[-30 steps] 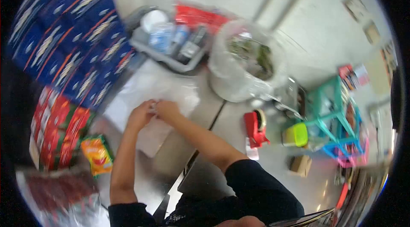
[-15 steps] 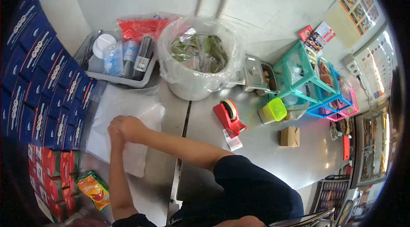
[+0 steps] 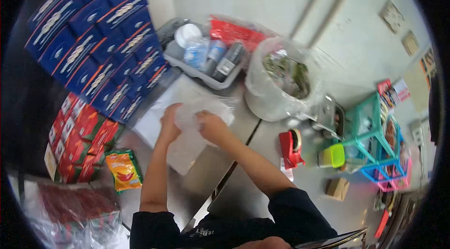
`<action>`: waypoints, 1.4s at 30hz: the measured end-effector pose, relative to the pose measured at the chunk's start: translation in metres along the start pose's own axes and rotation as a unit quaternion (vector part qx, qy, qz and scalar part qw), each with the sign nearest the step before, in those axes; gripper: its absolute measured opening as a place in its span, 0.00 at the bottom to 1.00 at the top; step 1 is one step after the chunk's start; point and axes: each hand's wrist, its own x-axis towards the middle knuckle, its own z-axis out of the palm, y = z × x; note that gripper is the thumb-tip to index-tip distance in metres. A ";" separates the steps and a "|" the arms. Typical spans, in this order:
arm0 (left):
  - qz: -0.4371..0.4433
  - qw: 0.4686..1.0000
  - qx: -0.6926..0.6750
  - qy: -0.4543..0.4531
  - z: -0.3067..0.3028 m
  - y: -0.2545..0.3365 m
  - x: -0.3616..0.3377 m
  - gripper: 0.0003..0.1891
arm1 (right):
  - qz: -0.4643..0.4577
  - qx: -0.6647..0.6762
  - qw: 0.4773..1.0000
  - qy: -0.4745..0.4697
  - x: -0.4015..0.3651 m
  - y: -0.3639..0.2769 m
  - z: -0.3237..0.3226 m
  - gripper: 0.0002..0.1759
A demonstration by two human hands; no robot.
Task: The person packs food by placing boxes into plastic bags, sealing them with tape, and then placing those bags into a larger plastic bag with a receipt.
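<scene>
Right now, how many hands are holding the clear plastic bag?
2. The left hand grips the clear plastic bag on one side, the right hand on the other. No other hands show.

Both bare forearms emerge from dark navy sleeves pushed up near the elbows.

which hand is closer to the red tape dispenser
Right. The right hand grips the clear plastic bag up-left of the red tape dispenser; the left hand, on the bag's other side, is farther away.
</scene>
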 end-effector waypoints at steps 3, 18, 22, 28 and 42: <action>-0.004 0.998 -0.005 -0.056 -0.001 0.027 -0.008 0.38 | 0.098 0.066 0.992 0.037 0.003 -0.024 -0.017 0.09; -0.172 0.977 -0.007 0.124 0.008 0.037 -0.002 0.41 | -0.036 0.037 0.973 0.226 0.028 -0.076 -0.066 0.14; -0.011 0.963 -0.265 0.047 -0.026 0.056 -0.023 0.42 | 0.063 0.099 0.986 0.120 0.023 -0.033 -0.034 0.08; 0.048 0.994 0.035 0.094 -0.029 0.063 -0.013 0.15 | 0.191 0.132 0.971 0.052 0.017 -0.042 -0.042 0.05; 0.096 0.987 0.015 0.125 -0.051 0.054 -0.011 0.14 | 0.166 0.180 0.969 0.004 0.020 -0.045 -0.053 0.13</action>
